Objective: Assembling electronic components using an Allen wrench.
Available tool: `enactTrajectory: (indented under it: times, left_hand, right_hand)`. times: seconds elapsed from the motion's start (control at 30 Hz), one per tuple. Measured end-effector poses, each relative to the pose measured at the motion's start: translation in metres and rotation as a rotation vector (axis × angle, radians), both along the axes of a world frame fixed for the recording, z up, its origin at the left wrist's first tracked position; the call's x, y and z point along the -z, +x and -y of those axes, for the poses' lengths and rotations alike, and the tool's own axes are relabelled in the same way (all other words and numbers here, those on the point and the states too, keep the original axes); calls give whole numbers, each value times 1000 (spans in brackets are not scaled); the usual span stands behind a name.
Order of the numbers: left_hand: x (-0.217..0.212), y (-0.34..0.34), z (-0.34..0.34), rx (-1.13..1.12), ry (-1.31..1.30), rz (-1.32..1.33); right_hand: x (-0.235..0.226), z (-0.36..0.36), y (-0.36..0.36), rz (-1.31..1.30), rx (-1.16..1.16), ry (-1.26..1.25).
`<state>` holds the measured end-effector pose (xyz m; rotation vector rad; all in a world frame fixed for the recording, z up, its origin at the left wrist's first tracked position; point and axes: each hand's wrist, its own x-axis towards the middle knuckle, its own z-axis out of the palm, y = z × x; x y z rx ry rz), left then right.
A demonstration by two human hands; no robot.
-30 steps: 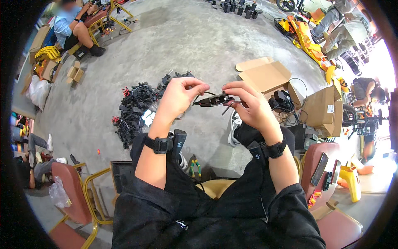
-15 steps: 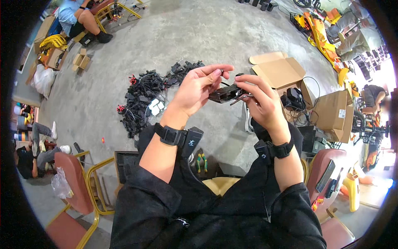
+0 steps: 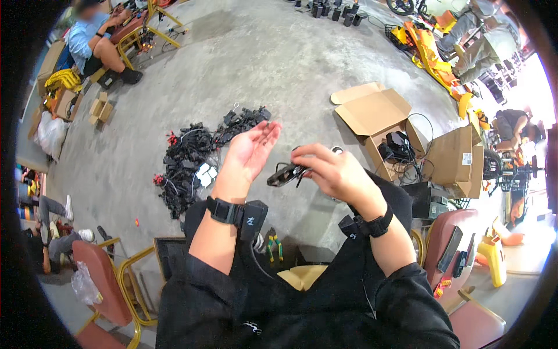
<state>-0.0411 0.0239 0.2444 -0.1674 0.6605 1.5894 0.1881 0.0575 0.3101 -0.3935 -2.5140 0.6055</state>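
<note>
My left hand point(image 3: 250, 152) is raised with its palm up and fingers stretched out, holding nothing. To its right, my right hand point(image 3: 336, 173) grips a small dark plastic part with a thin black cable point(image 3: 285, 174) between thumb and fingers. The part's left end sticks out toward my left palm, with a gap between them. The fingers cover its right end, so its exact kind is unclear. On the floor beyond my left hand lies a heap of black cabled devices point(image 3: 187, 152), with several small white pieces point(image 3: 206, 174) at its edge.
An opened cardboard box point(image 3: 375, 119) with black cabled devices stands ahead right, beside another carton point(image 3: 456, 163). Green-handled pliers point(image 3: 274, 246) lie low between my legs. Red-brown chairs point(image 3: 102, 279) flank me. A person point(image 3: 96, 49) sits far left; other people are at the right.
My left hand has let go of the dark part and moved left, opening its fingers. My right hand has come lower and left with the part. The whole view has shifted slightly.
</note>
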Motion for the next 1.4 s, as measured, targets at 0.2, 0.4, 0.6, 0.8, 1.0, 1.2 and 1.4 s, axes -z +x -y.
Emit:
enactTrajectory:
  times: [0.2,0.4,0.6,0.8,1.0,1.2,1.4]
  left_hand:
    - [-4,9,7,107,-52,-129]
    - [-18,13,8,104,24,-185]
    - [-61,17,22,124,304,-245]
    - [-80,20,38,267,475,-322]
    - [-38,19,12,140,112,-535]
    - [-22,19,11,131,106,-449]
    - [-32,21,18,227,106,-504]
  right_hand:
    - [-1,6,-1,13,-28,72]
    - [0,3,1,27,-28,78]
    - [8,0,1,13,-37,32]
    - [9,3,5,79,-60,20]
    - [3,-1,8,-6,-42,13]
    - [-1,-2,13,2,-19,12]
    - [-1,-3,15,5,-15,33]
